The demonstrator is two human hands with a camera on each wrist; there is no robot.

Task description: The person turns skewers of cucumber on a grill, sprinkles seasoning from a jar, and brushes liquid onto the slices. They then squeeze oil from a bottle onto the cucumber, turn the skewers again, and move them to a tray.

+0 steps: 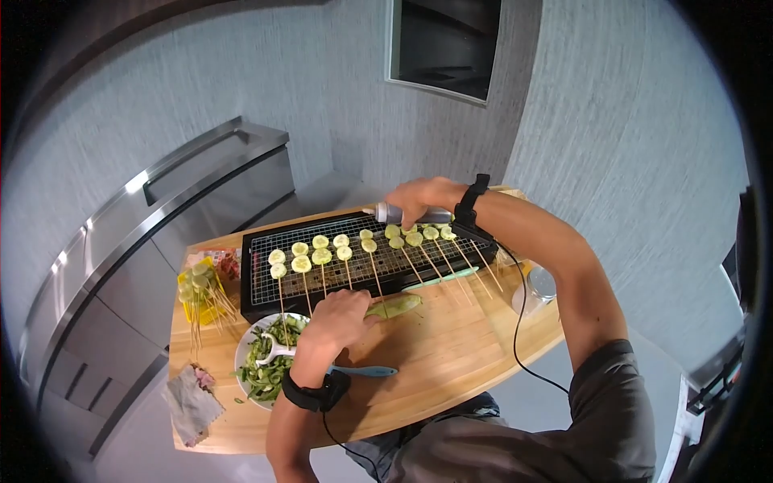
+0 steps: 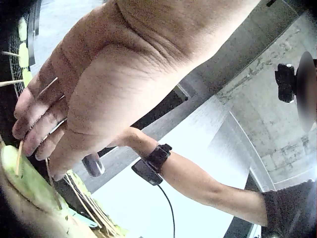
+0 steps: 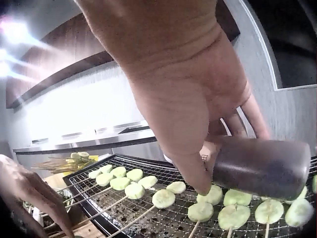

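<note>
My right hand grips a squeeze bottle with dark contents, tipped nearly level above the far side of the grill. Its pale nozzle points left in the head view. Skewers of cucumber slices lie in a row on the wire mesh of the black grill, their sticks jutting over the front edge. At that edge, my left hand reaches over the sticks with fingers extended. In the left wrist view, stick ends show right by its fingertips, close to a long green cucumber piece.
Left of my left forearm stands a white bowl of chopped greens with a white utensil. A blue-handled tool lies near it. More skewers fill a yellow container. A crumpled cloth and a clear cup sit at opposite sides.
</note>
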